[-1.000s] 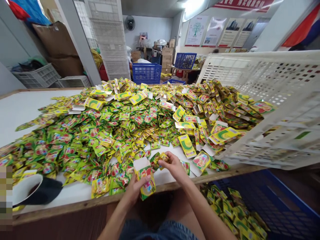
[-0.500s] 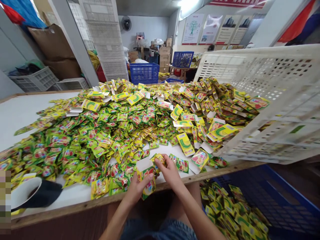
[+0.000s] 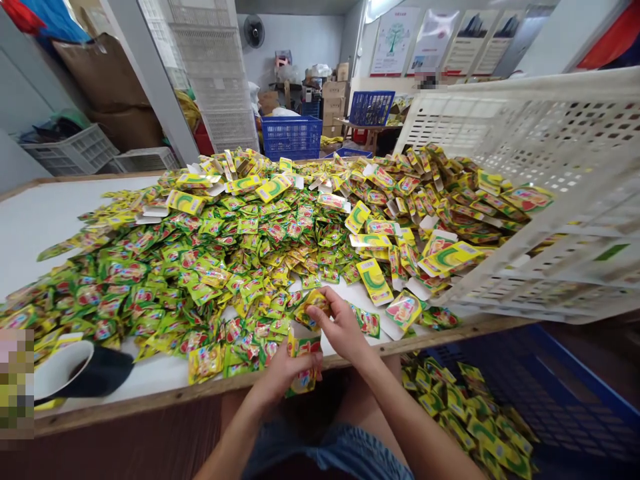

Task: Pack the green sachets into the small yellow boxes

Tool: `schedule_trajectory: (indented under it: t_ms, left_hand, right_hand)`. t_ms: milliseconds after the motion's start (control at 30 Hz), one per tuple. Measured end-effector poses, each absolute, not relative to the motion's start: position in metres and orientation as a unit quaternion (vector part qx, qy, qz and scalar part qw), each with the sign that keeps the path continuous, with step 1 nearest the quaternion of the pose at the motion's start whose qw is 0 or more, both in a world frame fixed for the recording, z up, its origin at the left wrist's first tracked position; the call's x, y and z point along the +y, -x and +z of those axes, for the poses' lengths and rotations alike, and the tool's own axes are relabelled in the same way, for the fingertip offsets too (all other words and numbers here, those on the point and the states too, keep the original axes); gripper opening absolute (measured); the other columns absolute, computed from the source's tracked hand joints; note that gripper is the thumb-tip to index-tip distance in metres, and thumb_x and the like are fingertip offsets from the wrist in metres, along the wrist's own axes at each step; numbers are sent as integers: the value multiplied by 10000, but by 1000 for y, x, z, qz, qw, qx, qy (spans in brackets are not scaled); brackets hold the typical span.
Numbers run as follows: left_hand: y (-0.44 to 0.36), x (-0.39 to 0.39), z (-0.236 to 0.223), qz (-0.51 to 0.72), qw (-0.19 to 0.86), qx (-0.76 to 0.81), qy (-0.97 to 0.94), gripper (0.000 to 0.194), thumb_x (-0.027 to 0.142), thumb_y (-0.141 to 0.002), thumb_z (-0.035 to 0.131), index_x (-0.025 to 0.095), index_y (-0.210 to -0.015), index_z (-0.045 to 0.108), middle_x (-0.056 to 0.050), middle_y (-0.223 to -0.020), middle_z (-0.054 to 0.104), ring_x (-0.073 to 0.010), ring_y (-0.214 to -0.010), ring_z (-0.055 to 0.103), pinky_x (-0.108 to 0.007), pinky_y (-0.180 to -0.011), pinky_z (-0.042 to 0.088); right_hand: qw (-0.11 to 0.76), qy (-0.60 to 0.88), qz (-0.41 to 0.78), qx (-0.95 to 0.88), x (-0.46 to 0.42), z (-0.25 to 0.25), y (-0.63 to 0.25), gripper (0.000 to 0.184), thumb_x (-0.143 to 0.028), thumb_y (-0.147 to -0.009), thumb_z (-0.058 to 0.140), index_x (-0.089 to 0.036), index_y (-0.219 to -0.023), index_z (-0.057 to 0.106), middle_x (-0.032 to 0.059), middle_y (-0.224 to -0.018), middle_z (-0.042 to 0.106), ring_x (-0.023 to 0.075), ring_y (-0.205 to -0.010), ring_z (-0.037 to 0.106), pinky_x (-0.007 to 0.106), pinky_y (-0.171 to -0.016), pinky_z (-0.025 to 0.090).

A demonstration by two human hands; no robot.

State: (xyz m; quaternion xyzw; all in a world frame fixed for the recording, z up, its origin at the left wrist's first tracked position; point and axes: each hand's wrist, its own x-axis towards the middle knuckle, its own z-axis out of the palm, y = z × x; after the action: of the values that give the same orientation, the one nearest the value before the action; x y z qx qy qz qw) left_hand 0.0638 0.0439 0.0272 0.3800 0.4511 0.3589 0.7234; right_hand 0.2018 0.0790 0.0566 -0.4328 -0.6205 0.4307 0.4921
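Observation:
My left hand [image 3: 290, 367] is closed around a small yellow-green printed box [image 3: 304, 343], held near the table's front edge with its open end up. Just above that opening, my right hand [image 3: 340, 323] pinches a yellow sachet [image 3: 311, 307] between thumb and fingers. Whether the sachet touches the box I cannot tell. Beyond both hands spreads a large heap of green and yellow sachets [image 3: 215, 267]. Printed boxes [image 3: 375, 280], some with white flaps open, lie to the right of my right hand. A few green sachets [image 3: 367, 321] are close beside it.
A tilted white crate [image 3: 550, 220] spills boxes at the right. Below it stands a blue crate [image 3: 575, 393] with filled boxes [image 3: 470, 413]. A dark mug [image 3: 105, 370] lies on its side at the front left. The wooden table edge [image 3: 150, 400] runs before me.
My right hand has lifted the sachet slightly away from the box. The box in my left hand has turned, its white flap now less visible. The view has shifted a little.

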Motion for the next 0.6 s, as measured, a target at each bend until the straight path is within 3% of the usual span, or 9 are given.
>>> schedule_trajectory:
  t_ms: [233,600]
  left_hand:
    - [-65,41,26,367,728,455,-359,318,331,-562,764,135,-729,577,-9,-554,621,-149,-459,582,-271,-498,473]
    - [-64,38,24,342,744,457,-347,322,341,-567,778,141,-735,590,-23,-567,641,-174,-497,607,-284,-513,489]
  right_hand:
    - [402,429,279,-759,80,57,-207,115,-263,-869,494,-191,-780,487,25,-824,491,157,-769,457,269,-688,385]
    - [334,375,298,-812,79,69,-214,92,-195,-821,584,-184,-751,524,30,-904,484,164,-876,450,284,-763,395]
